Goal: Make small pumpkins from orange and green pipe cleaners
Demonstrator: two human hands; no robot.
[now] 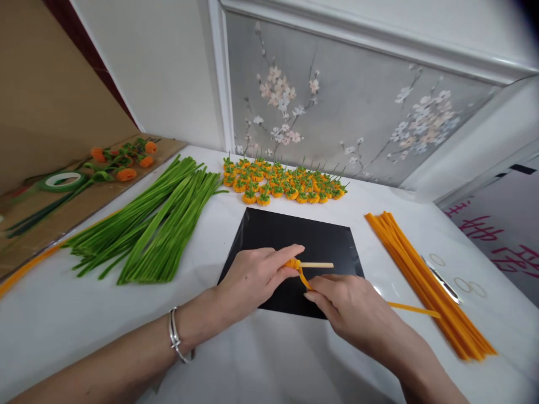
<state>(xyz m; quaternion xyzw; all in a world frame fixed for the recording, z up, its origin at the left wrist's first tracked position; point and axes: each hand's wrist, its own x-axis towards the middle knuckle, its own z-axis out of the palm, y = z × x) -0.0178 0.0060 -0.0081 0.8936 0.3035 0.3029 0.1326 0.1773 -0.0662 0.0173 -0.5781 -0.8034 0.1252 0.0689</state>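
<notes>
Over the black mat (290, 230) my left hand (261, 272) pinches a light wooden stick (318, 265) near one end, where orange fuzzy wire is coiled around it. My right hand (349, 300) is closed on the same orange pipe cleaner (304, 279), a short way from the coil. The strip's free end reaches out past the right hand toward a bundle of orange pipe cleaners (421, 286). My left fingers hide part of the coil and the stick's other end.
Green pipe cleaners (155, 224) lie in a pile at left. Several small orange pumpkin shapes with green tops (290, 182) stand along the back. Cardboard (164, 147) bears green tape (63, 180) and orange flowers (126, 174). Rubber bands (462, 285) and a silver tool (446, 287) lie at right.
</notes>
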